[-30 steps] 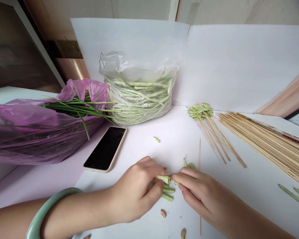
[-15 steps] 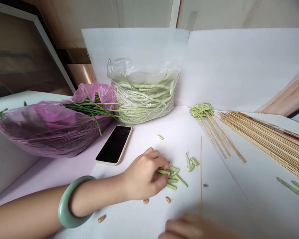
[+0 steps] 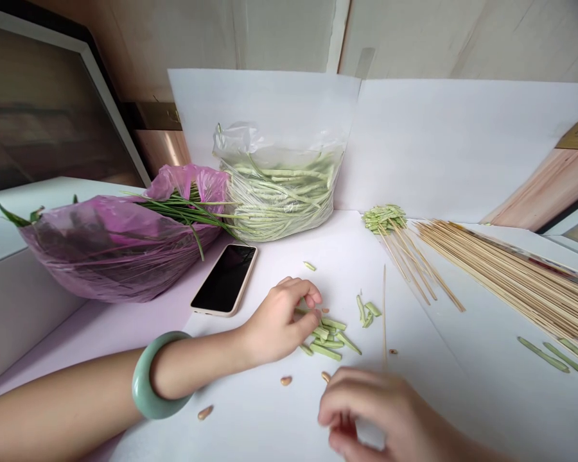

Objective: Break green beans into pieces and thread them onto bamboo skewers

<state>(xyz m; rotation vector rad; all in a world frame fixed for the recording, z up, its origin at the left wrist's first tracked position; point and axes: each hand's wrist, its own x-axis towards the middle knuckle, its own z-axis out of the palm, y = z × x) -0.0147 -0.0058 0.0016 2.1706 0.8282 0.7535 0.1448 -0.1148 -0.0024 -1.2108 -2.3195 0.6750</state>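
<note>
My left hand point(image 3: 282, 321), with a pale green bangle point(image 3: 142, 378) on its wrist, hovers at the left side of a small pile of cut green bean pieces point(image 3: 330, 340). Its fingers are bent and stand apart from the thumb, with nothing visible between them. Nearer to me is my right hand point(image 3: 370, 410), slightly blurred, its curled fingers and thumb parted around a gap. One thin bamboo skewer point(image 3: 384, 314) lies beyond it, the near end hidden by that hand. Three more bean pieces point(image 3: 366, 311) lie left of this skewer.
Brown bean seeds point(image 3: 286, 381) are scattered in front. A phone point(image 3: 224, 279) lies left, before a purple bag of greens point(image 3: 120, 256) and a clear bag of long beans point(image 3: 284, 199). Beans threaded on skewers point(image 3: 385, 218) and many loose skewers point(image 3: 505, 276) lie right.
My left hand has loosened and drawn slightly up and left from the bean pieces. My right hand has come farther into view from the bottom edge. The view has shifted a little.
</note>
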